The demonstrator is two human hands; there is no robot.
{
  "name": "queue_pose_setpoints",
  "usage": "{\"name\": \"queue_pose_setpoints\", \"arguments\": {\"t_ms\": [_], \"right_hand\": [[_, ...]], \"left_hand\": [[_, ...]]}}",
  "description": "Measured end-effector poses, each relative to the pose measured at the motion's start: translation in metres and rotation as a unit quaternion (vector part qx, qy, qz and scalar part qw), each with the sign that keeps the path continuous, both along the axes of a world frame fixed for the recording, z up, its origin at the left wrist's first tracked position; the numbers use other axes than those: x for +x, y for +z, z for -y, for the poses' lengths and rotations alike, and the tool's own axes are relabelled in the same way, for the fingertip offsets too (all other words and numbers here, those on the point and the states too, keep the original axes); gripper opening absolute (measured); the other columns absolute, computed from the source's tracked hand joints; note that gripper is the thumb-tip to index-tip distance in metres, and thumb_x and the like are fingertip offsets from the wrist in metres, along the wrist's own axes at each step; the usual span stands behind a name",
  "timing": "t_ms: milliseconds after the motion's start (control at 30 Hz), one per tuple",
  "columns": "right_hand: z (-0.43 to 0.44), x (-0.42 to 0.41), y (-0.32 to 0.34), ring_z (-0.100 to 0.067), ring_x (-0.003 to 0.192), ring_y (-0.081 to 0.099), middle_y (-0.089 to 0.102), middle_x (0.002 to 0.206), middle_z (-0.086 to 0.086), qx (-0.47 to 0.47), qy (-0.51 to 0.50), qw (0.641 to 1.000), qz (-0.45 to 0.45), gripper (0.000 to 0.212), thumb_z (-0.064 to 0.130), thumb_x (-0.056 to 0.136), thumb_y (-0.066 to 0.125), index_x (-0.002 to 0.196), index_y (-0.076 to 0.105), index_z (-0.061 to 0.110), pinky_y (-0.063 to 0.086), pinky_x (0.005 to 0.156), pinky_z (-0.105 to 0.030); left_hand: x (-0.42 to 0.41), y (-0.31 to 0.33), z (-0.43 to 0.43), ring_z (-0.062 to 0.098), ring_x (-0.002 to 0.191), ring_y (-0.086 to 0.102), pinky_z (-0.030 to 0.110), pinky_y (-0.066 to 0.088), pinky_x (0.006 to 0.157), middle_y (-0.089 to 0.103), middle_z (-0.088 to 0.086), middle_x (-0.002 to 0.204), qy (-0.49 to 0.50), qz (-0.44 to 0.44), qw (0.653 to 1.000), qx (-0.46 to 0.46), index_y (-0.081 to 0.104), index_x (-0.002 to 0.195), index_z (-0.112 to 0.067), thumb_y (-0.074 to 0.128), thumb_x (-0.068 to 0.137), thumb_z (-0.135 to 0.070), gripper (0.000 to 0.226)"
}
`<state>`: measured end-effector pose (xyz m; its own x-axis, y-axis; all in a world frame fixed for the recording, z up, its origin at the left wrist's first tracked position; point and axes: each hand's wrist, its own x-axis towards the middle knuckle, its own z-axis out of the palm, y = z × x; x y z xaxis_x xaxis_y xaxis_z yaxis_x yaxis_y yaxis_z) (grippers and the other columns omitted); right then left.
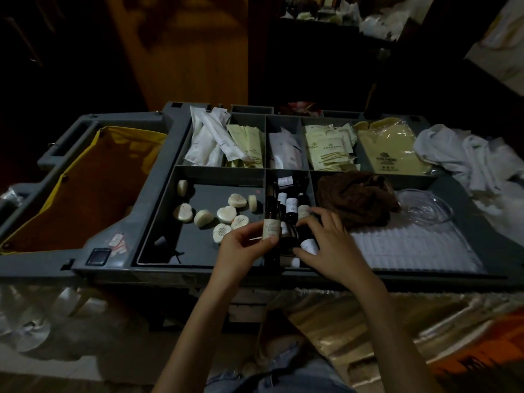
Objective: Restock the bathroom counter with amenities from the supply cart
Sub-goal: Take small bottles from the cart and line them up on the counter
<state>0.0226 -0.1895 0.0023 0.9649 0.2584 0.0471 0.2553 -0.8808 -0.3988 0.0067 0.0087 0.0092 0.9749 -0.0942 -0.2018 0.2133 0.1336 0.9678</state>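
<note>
Stands at grey plastic supply cart [150, 199], top tray split into compartments. Grips small dark-brown bottle with cream label [270, 226] in left hand [243, 248], thumb and fingers pinched round its lower half. Keeps it upright, over the divider between soap bin and bottle bin.

Reaches right hand [326, 245] into the narrow middle compartment, fingers curled down over cluster of matching dark bottles [290, 205] and touching them. Cannot tell whether any of these is actually gripped. Held bottle just beside the right fingertips, the two hands near each other.

Left of the bottles, in the wide dark-floored compartment: loose cream wrapped soaps, heart-shaped and round [226, 214], close to the left hand. Back row, left to right: long white sachets [204, 143], narrow pale-green packets [245, 148], flat pale-green sachets [329, 148], yellow plastic bag [391, 148]. Right of the bottles: crumpled brown cloth [354, 199], clear glass dish [425, 208], white ribbed mat [411, 248]. Far left: yellow fabric bag [85, 180] hung in the cart frame. Far right: rumpled white linen [467, 154].
</note>
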Motion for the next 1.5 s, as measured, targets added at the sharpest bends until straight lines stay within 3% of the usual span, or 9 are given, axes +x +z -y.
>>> {"name": "queue_pose_setpoints", "arguments": {"t_ms": [200,600,767,867,1000,1133,1233,1367,1500], "right_hand": [[0.0,-0.008,-0.01,-0.011,0.115,0.043,0.054,0.121,0.009,0.075,-0.014,0.994,0.072,0.044,0.043,0.084,0.063,0.124,0.054,0.026,0.036,0.09,-0.025],[0.005,-0.024,-0.015,0.0,0.12,0.049,0.053,0.128,0.016,0.222,-0.006,0.975,0.005,0.053,0.026,0.086,0.07,0.128,0.044,0.045,0.046,0.096,-0.027],[0.007,-0.026,-0.009,0.017,0.118,0.044,0.052,0.131,0.023,0.235,-0.007,0.971,-0.04,0.061,0.03,0.087,0.07,0.135,0.04,0.05,0.037,0.09,-0.007],[0.005,-0.026,-0.007,0.02,0.11,0.046,0.056,0.121,0.022,0.235,-0.028,0.971,-0.041,0.06,0.029,0.083,0.074,0.135,0.048,0.041,0.037,0.088,-0.001],[0.005,-0.021,-0.005,0.004,0.111,0.058,0.065,0.114,0.018,0.323,-0.065,0.943,-0.053,0.047,0.021,0.08,0.077,0.123,0.061,0.029,0.047,0.092,-0.015],[0.003,-0.017,-0.003,-0.001,0.111,0.06,0.068,0.113,0.011,0.437,-0.069,0.894,-0.073,0.046,0.011,0.081,0.074,0.125,0.062,0.016,0.049,0.091,-0.017],[-0.003,-0.012,0.004,-0.003,0.113,0.061,0.068,0.116,0.011,0.49,-0.068,0.865,-0.079,0.046,0.011,0.082,0.072,0.125,0.06,0.022,0.049,0.091,-0.017],[-0.019,-0.003,0.01,-0.008,0.115,0.061,0.069,0.116,0.008,0.555,-0.057,0.823,-0.106,0.043,0.018,0.079,0.067,0.12,0.059,0.031,0.051,0.092,-0.024],[-0.03,0.0,0.007,-0.013,0.116,0.061,0.066,0.123,0.0,0.56,-0.06,0.815,-0.132,0.044,0.019,0.087,0.063,0.13,0.054,0.024,0.053,0.093,-0.032]], "left_hand": [[0.0,-0.002,0.0,0.014,0.098,0.069,0.017,0.053,0.076,0.073,0.004,0.103,0.0,-0.002,1.0,0.003,0.066,0.115,-0.012,0.069,0.084,-0.006,0.032],[-0.002,-0.001,-0.002,0.014,0.101,0.068,0.019,0.054,0.08,0.072,0.004,0.107,-0.011,0.006,1.0,-0.003,0.064,0.119,-0.011,0.068,0.083,-0.004,0.037],[-0.002,-0.001,-0.003,0.012,0.101,0.068,0.018,0.054,0.08,0.073,0.003,0.107,-0.016,0.01,1.0,0.002,0.065,0.118,-0.012,0.068,0.084,-0.006,0.035],[-0.002,-0.001,-0.003,0.014,0.102,0.068,0.021,0.054,0.084,0.073,0.003,0.107,-0.015,0.011,1.0,0.002,0.064,0.119,-0.012,0.068,0.084,-0.007,0.035],[-0.002,-0.001,-0.003,0.012,0.1,0.068,0.02,0.054,0.082,0.073,0.003,0.106,-0.013,0.014,1.0,0.001,0.065,0.116,-0.014,0.068,0.084,-0.007,0.033],[-0.001,-0.004,-0.004,0.012,0.101,0.068,0.022,0.054,0.082,0.072,0.001,0.107,-0.012,0.011,1.0,0.009,0.065,0.114,-0.019,0.068,0.085,-0.009,0.031],[-0.001,-0.004,-0.004,0.014,0.105,0.066,0.026,0.053,0.087,0.071,0.002,0.11,-0.018,0.016,1.0,0.018,0.063,0.12,-0.015,0.068,0.086,-0.012,0.035],[-0.003,-0.001,-0.003,0.012,0.101,0.068,0.019,0.053,0.079,0.072,0.001,0.108,-0.013,0.027,1.0,0.008,0.064,0.118,-0.015,0.065,0.088,-0.01,0.031],[-0.005,-0.001,-0.004,0.012,0.103,0.067,0.019,0.053,0.079,0.072,-0.002,0.109,-0.008,0.029,1.0,0.007,0.064,0.116,-0.02,0.063,0.089,-0.011,0.028]]}}
